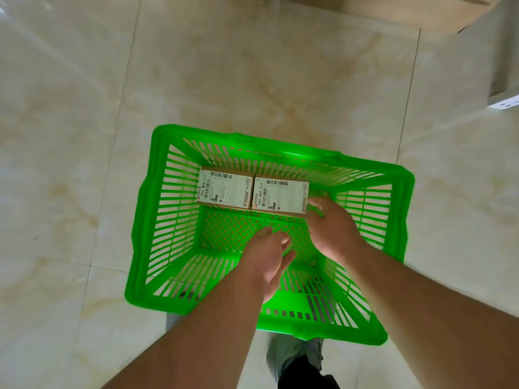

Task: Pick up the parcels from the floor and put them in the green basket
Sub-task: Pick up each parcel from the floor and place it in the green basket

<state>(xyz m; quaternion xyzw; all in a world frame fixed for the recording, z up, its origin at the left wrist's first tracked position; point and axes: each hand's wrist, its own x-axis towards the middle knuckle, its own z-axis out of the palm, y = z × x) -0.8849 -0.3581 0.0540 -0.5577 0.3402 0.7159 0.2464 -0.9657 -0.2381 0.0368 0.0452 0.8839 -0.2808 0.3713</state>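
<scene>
Marble floor (252,80); two parcels (224,189) against green basket's (146,220) far wall.

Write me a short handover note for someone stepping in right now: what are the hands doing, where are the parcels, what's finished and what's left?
Left hand: open, holding nothing, over the green basket.
Right hand: open, fingers at the right end of the right parcel; contact cannot be told.
Parcels: left parcel and right parcel lie side by side, labels up, along the basket's far wall.
Done: two parcels are in the basket.
Left: no parcel shows on the visible floor; look beyond this view for more.
</scene>
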